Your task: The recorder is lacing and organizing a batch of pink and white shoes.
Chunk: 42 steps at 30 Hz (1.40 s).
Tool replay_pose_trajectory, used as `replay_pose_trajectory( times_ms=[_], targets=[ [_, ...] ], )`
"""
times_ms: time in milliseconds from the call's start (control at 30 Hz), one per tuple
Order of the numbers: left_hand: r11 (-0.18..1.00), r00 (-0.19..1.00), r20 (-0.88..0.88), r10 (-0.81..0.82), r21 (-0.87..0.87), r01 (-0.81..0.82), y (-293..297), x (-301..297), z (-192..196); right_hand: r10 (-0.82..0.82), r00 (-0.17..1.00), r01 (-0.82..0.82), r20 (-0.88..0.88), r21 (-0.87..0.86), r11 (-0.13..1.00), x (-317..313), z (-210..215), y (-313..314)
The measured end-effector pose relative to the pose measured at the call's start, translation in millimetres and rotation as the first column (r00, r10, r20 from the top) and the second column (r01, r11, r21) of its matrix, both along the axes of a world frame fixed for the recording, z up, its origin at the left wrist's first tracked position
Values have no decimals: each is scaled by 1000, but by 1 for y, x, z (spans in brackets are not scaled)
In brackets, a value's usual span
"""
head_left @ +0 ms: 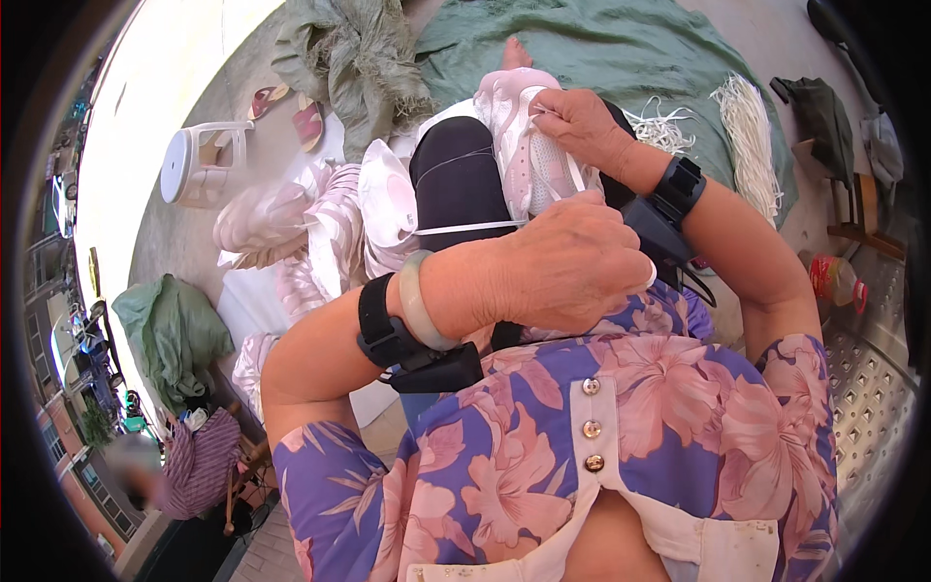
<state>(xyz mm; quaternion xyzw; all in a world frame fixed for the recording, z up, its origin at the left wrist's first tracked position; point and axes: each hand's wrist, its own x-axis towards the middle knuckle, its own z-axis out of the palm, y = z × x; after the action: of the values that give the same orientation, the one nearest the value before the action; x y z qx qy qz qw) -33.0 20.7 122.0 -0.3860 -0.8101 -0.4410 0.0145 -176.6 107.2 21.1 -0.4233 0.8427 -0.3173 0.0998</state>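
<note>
A pale pink and white shoe upper (529,155) lies across my dark-clothed lap, with white lacing along its opening. My right hand (587,131) pinches its far edge between thumb and fingertips. Closer to me, my left hand (572,262) is curled closed at the near end of the upper; what its fingers hold is hidden. A white shoelace (470,230) stretches over my left thigh and passes behind that hand. More pink and white shoe uppers (325,218) are heaped at my left. Loose white laces (662,126) lie beyond my right wrist, beside a thick lace bundle (749,145).
A green cloth (582,44) covers the ground ahead. At the left are a white plastic stool (206,162), red sandals (308,124) and a crumpled sack (349,68). Someone in a striped garment (201,461) sits lower left. A red-labelled bottle (829,278) lies at right.
</note>
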Motion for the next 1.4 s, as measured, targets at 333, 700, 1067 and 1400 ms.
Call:
replay_pose_trajectory(
  times_ms=[333,700,1067,1400],
  targets=[
    [998,996,70,-47,-33,49,10,-1,-2,151,958,-127,-243,113,985,7,15,18],
    [990,981,175,-80,-100,98,10,-4,3,-318,872,342,371,2,940,-1,-22,39],
    [994,945,325,-37,-86,69,8,3,11,-213,830,324,515,-135,936,0,-19,39],
    [1000,877,480,-22,20,14,-13,-2,17,-193,975,182,111,100,978,-12,-8,0]
  ],
)
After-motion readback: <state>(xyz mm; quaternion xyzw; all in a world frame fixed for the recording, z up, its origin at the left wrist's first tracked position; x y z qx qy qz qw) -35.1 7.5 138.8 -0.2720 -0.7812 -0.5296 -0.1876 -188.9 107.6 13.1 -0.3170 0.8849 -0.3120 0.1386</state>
